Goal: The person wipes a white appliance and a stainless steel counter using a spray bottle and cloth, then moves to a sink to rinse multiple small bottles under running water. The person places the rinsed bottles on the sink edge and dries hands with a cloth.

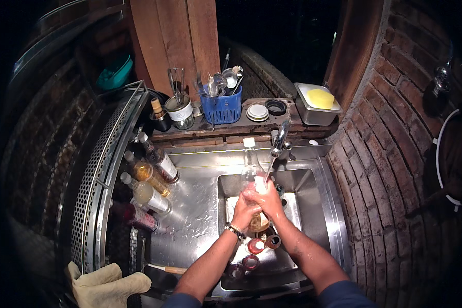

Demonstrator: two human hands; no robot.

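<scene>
Both of my hands are wrapped around a clear glass bottle (253,165) with a white cap, tilted over the sink. My left hand (245,211) grips its lower part, and my right hand (268,198) closes around its middle, by the label. A little amber liquid shows near the bottle's base. From the chrome faucet (280,138) a thin stream of water falls onto the bottle and my right hand. Below my wrists, several bottles, one a red-topped bottle (255,245), stand in the steel sink basin (315,215).
Several filled bottles, including an amber bottle (150,177), stand left on the wet steel drainboard (192,208). The ledge behind holds a blue utensil basket (221,107), a glass jar (183,117) and a metal container (319,113). A beige cloth (107,283) hangs at lower left; a brick wall (373,173) rises right.
</scene>
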